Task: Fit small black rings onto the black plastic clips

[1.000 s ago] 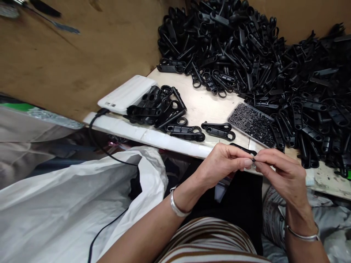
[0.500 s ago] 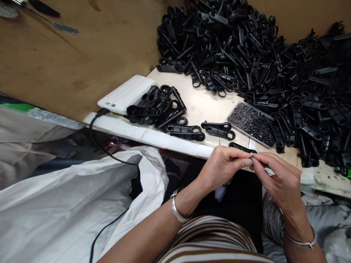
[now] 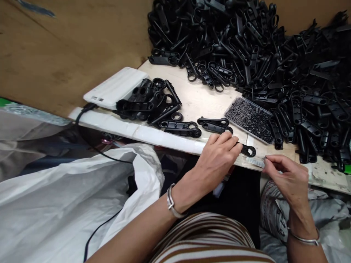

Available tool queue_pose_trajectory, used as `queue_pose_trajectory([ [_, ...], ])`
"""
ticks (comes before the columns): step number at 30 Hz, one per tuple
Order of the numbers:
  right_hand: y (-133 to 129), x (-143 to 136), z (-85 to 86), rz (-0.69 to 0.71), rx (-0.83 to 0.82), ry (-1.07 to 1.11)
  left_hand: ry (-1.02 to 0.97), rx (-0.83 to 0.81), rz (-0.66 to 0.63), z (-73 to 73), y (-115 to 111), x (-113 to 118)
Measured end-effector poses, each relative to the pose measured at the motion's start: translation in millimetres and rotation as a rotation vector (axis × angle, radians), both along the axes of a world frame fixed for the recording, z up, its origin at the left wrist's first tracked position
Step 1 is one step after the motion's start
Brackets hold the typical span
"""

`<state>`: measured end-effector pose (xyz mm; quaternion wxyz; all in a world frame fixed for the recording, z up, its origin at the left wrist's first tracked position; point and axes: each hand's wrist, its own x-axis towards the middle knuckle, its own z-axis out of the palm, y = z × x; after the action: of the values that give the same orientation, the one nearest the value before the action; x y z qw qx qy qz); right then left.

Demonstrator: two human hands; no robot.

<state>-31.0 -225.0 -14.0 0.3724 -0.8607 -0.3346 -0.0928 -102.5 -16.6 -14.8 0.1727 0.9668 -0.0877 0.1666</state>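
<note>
My left hand (image 3: 221,155) rests over a black plastic arm-shaped part (image 3: 250,150) at the table's front edge, fingers curled on it. The part's ring end sticks out to the right of the fingers; the rest of it is hidden under them. Just right of that ring, my right hand (image 3: 285,173) is closed in a pinch of thumb and forefinger. A tiny dark piece (image 3: 264,159) shows at its fingertips, too small to name. Beyond the hands lies a clear shallow tray (image 3: 248,118) full of small dark pieces.
A big heap of black plastic parts (image 3: 219,40) covers the back and right. Two similar parts (image 3: 215,126) lie left of the tray, and a smaller pile (image 3: 150,102) sits by a white power bank (image 3: 116,87) with a black cable (image 3: 82,124). A white sack (image 3: 82,190) hangs below.
My hands, which met fingertip to fingertip around a tiny dark piece, have parted. The left has gone onto the black part; the right has shifted slightly right, still pinching. The view has shifted slightly.
</note>
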Motion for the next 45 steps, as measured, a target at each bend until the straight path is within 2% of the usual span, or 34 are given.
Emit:
queue_pose_trajectory([
  [3,-2,0,-4.8,0.021,-0.039,0.01,-0.003,0.097,-0.001,-5.1,-1,5],
  [8,2,-1,-3.3,0.018,-0.067,0.013,-0.015,0.055,-0.044,-7.0,-7,1],
  [13,9,-3,-2.7,0.041,-0.14,-0.118,0.05,0.05,-0.113,-8.1,-11,-2],
  [20,15,-3,0.1,0.086,-0.227,-0.206,0.166,0.017,-0.131,-6.1,-12,-3],
  [27,18,-5,0.8,0.131,-0.293,-0.248,0.115,-0.008,-0.155,-7.9,-14,-3],
  [32,19,-4,1.3,0.165,-0.412,-0.266,0.096,-0.014,-0.16,-8.6,-14,-4],
  [36,24,-8,6.8,0.168,-0.528,-0.245,0.092,-0.024,-0.164,-10.7,-14,-5],
  [41,36,-16,13.8,0.088,-0.678,-0.19,0.119,-0.058,-0.169,-12.2,-14,-5],
  [45,34,-8,19.5,0.07,-0.52,0.069,0.105,-0.065,-0.171,-12.0,-14,-4],
])
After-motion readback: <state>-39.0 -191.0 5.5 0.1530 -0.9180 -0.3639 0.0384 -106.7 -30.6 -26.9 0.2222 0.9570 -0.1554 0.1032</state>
